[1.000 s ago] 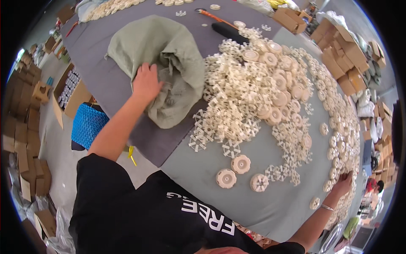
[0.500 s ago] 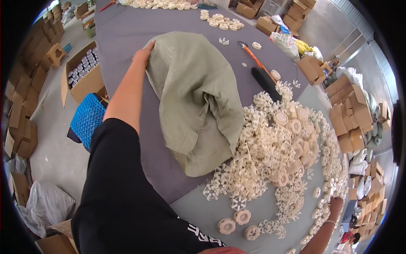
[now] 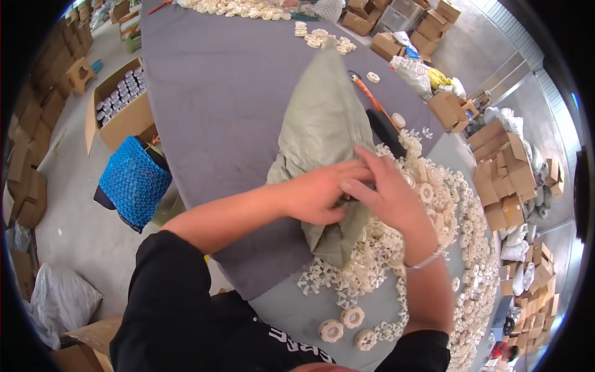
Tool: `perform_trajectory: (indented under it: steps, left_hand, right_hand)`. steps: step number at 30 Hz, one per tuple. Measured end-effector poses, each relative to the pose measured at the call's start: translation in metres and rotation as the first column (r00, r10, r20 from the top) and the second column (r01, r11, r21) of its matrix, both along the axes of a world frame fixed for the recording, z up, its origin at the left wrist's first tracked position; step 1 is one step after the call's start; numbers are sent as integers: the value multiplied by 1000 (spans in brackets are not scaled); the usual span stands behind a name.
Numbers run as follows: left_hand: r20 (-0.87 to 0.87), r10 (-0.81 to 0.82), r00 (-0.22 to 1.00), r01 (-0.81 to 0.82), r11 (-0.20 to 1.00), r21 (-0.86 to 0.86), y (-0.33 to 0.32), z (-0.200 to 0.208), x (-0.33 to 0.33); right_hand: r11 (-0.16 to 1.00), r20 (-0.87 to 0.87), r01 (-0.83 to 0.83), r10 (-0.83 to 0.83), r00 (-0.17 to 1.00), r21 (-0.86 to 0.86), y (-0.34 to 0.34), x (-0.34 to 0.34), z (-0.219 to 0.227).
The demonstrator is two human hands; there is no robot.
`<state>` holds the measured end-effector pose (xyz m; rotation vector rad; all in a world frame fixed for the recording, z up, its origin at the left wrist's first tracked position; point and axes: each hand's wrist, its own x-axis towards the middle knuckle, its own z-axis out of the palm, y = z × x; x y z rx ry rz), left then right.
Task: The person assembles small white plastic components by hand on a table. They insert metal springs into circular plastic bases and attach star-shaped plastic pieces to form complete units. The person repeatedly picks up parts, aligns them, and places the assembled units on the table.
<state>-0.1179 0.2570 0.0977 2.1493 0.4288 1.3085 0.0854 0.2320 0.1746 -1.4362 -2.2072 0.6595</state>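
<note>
A grey-green woven sack (image 3: 322, 118) lies on the table in front of me, narrowed to a point at its far end and bunched under my hands. My left hand (image 3: 319, 193) has its fingers curled over the sack's gathered near part. Right against it is my right hand (image 3: 390, 192), slightly blurred, thumb and fingers spread beside the left fingers. Below both hands a folded flap of the sack hangs over a heap of cream plastic star-shaped pieces (image 3: 372, 254). Round cream knob-like parts (image 3: 331, 330) lie near the table's front edge.
A long band of round cream parts (image 3: 474, 297) runs along the right. An orange-handled tool (image 3: 372, 93) and a black cylinder (image 3: 384, 127) lie behind the heap. An open carton of small jars (image 3: 124, 99) and a blue-covered seat (image 3: 136, 180) stand at the left.
My left hand has come from the sack's far left edge to its near part. My right hand has left the round parts and joined it. The sack has shifted right and narrowed.
</note>
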Motion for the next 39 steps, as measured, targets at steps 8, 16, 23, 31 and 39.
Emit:
perform_trajectory:
  steps: [8,16,23,31,39]
  left_hand:
    - [5,641,768,-637,764,-99,169,38,-24]
    - [-673,151,725,-251,966,-54,210,47,114]
    - [-492,602,629,-510,797,324,219,34,83]
    - [103,740,664,-731,672,-116,289,267,-39]
    - [545,438,715,-369,898,-238,268,388,-135]
  right_hand:
    - [931,-37,213,-212,977,297,-13,16,-85]
    - [967,-211,72,-19,977,244,-57,-26,-77]
    - [961,94,276,-276,957,20,-56,-6,-84]
    - [893,-95,335,-321,942,300,18,-9,129]
    - [712,-401,400,-180,898,577,38,7,248]
